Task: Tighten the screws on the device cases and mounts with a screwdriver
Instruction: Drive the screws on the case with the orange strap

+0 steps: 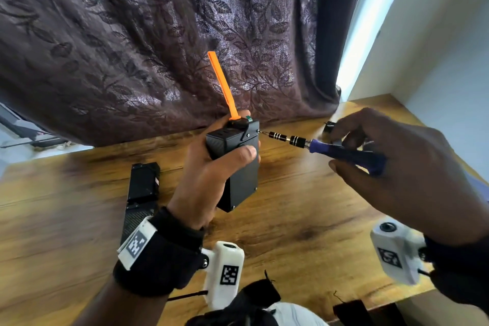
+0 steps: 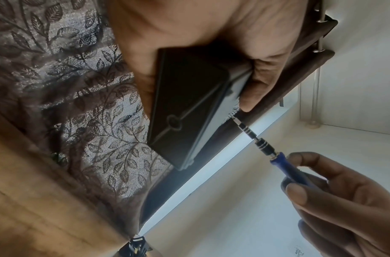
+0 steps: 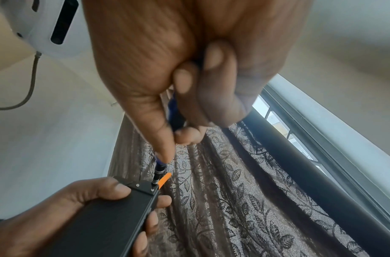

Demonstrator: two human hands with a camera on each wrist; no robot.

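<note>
Head view: left hand (image 1: 209,174) wrapped round case (image 1: 238,167), lifted off worktop (image 1: 304,219). Right hand (image 1: 397,167) pinching screwdriver (image 1: 317,144), tip at case's top-right corner screw.

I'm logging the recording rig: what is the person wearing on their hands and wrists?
Both hands are bare. The left hand has a black fabric wrist wrap bearing a white tag with a black square code, plus a white boxy camera unit with another code and a thin black cable. The right hand has a similar white coded unit on a dark band.
</note>
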